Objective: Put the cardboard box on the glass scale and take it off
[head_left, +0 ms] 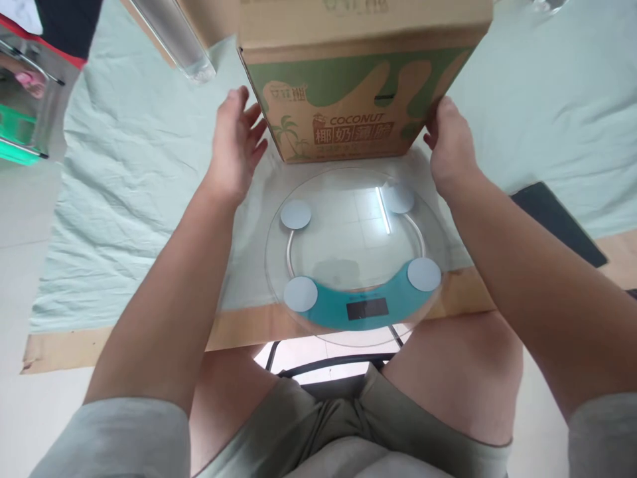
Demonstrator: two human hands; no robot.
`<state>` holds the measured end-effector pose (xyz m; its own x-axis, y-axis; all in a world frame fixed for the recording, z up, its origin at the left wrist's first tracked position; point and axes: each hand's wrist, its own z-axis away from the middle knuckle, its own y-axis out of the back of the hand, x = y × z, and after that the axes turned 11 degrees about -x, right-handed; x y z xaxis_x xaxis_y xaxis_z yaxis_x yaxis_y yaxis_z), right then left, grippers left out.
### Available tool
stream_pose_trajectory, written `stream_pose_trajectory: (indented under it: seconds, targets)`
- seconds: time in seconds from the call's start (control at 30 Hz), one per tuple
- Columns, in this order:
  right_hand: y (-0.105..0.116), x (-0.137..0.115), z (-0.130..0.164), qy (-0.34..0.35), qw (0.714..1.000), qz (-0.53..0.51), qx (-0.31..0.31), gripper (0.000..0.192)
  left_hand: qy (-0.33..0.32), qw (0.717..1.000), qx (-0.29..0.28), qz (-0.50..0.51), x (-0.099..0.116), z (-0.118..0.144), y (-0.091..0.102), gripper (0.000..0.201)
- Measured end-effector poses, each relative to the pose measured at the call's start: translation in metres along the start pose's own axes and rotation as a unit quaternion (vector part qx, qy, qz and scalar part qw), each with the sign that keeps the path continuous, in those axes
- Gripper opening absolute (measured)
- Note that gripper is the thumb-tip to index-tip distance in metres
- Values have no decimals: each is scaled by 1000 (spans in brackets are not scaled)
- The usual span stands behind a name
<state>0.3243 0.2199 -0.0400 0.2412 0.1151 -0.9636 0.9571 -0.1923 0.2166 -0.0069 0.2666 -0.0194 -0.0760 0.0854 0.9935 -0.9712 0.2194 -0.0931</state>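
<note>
A brown cardboard box [348, 99] with a green print and the word COCONUT stands on the cloth-covered table. My left hand [237, 143] is at the box's left side, fingers apart and slightly bent, with no firm grip visible. At its right side, my right hand [452, 149] is open against or close to the cardboard; some fingertips are hidden, so contact is unclear. In front of the box lies a round glass bathroom scale [348, 232] with a teal band and a dark display [367, 309]. Its near rim sticks out past the table edge.
A pale green cloth [134, 166] covers the table, leaving a wooden front edge [249, 326] bare. A dark flat object [560, 222] lies at right. A clear tube-like object [174, 40] is behind at left. A metal rack with a green basket [18, 129] stands far left.
</note>
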Motion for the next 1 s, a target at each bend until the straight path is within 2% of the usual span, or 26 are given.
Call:
stream_pose_trajectory:
  seconds: [0.1, 0.13, 0.17, 0.23, 0.33, 0.43, 0.57, 0.7, 0.83, 1.0]
  targets:
    - [9, -36, 46, -54, 990, -74, 107, 30, -85, 993, 82, 29, 14, 56, 6, 24]
    - [11, -46, 67, -28, 989, -94, 108, 30, -128, 988, 87, 23, 18, 80, 4, 20]
    - [11, -54, 89, 12, 988, -102, 119, 31, -164, 983, 82, 14, 20, 105, 0, 25]
    - [11, -61, 132, 56, 986, -90, 127, 26, -187, 980, 59, -17, 20, 150, -10, 43]
    - [10, -52, 177, 53, 985, -67, 153, 24, -150, 986, 42, -63, 5, 192, -22, 51]
    - [13, -37, 189, 16, 981, -84, 175, 33, -109, 991, 64, -52, -18, 205, -25, 52]
    - [16, -31, 178, -6, 978, -109, 180, 41, -96, 990, 75, -73, -36, 204, -22, 50]
    - [9, -31, 164, -9, 979, -104, 175, 47, -53, 988, 46, -137, -37, 205, -21, 43]
    - [1, -25, 156, -8, 980, -87, 181, 54, -27, 983, 41, -179, -32, 208, -22, 42]
    - [0, -27, 156, -22, 976, -112, 186, 46, -22, 978, 23, -206, -28, 209, -24, 41]
